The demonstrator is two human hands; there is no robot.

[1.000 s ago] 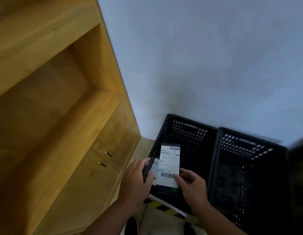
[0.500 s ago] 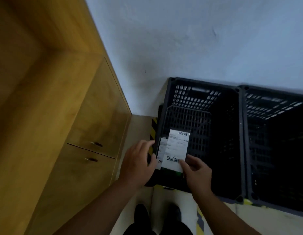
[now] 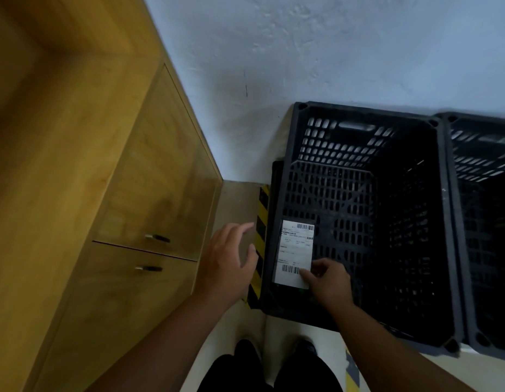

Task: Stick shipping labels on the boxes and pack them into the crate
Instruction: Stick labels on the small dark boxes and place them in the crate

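Nearest you, your dark shoes (image 3: 274,360) stand on the pale floor. Just beyond them, your right hand (image 3: 329,281) pinches the near right corner of the labelled box (image 3: 295,250), thumb on the white label beside the lower barcode. It holds the box low inside the black crate (image 3: 358,110), close to the near-left wall. I cannot tell whether the box already rests on the crate's bottom. Your left hand (image 3: 231,258) hovers outside the crate's left wall, over the yellow-and-black hazard tape (image 3: 261,222), fingers spread loosely and holding nothing.

The risk lies in that single-corner grip: if the box is not yet down, letting go could drop it crooked or on its edge. Your thumb sliding off could also lift the label's corner if it is not pressed flat. Withdraw straight up, or your knuckles may catch the lattice wall.

A second black crate (image 3: 483,142) touches the first on the right. The wooden cabinet (image 3: 149,193) stands left, and the pale wall (image 3: 330,52) rises farthest off
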